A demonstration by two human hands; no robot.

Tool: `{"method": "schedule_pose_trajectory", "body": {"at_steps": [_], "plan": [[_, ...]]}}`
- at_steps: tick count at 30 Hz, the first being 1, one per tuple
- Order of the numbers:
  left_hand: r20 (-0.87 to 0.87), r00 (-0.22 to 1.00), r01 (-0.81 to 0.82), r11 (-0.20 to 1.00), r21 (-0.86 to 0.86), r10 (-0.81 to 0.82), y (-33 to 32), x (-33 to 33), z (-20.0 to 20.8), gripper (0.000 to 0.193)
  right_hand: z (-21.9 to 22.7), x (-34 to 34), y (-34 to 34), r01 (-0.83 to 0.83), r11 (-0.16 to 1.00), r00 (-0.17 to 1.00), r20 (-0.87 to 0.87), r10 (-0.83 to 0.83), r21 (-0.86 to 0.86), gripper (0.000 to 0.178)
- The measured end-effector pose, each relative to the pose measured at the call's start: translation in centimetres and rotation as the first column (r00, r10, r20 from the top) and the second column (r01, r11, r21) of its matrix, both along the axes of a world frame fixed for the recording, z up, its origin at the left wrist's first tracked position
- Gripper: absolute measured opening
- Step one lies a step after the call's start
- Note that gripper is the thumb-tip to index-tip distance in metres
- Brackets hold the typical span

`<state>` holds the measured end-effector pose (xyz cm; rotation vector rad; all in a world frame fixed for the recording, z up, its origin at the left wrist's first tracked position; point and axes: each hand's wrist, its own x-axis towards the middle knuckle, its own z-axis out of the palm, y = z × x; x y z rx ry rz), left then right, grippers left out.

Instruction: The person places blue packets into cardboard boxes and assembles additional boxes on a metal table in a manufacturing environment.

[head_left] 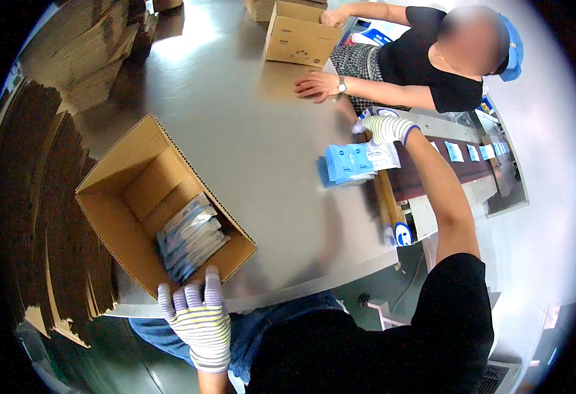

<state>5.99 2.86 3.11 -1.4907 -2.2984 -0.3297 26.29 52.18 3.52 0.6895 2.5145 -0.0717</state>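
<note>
My left hand (199,325), in a striped knit glove, rests with fingers stretched and apart against the near rim of an open cardboard carton (114,230). Inside the carton, a row of blue-and-white flat packets (193,240) leans against its right side. Out to the right is my gloved right hand (391,130), fingers curled at the upper edge of a bunch of blue-and-white packets (354,161). The hand appears closed on their white end, though its fingertips and thumb are partly hidden.
A conveyor belt (426,172) with spaced packets (473,153) runs off to the right. Across the metal table (242,164), a co-worker's hand (317,86) lies by another carton (298,43). Stacks of flattened cardboard (71,217) line the left side.
</note>
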Motion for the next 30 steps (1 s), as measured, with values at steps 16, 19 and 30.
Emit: {"method": "schedule_pose_trajectory", "body": {"at_steps": [16,19,30], "plan": [[0.035,0.998,0.056,0.998,0.014,-0.057,-0.5,-1.0,-0.1,0.037,-3.8,-3.1,-20.0,0.148,0.965,0.982,0.152,-0.116,-0.217,0.097],[0.033,0.998,0.055,0.998,0.039,-0.057,-1.1,-1.2,-0.1,0.039,-3.9,-1.9,-22.9,-0.023,0.63,0.934,-0.242,-0.264,-0.776,0.097],[-0.085,0.985,0.14,0.987,-0.083,-0.147,-1.2,1.7,-1.3,0.041,6.1,-22.8,-30.4,-0.483,0.79,0.512,-0.61,0.604,0.378,0.046]]}}
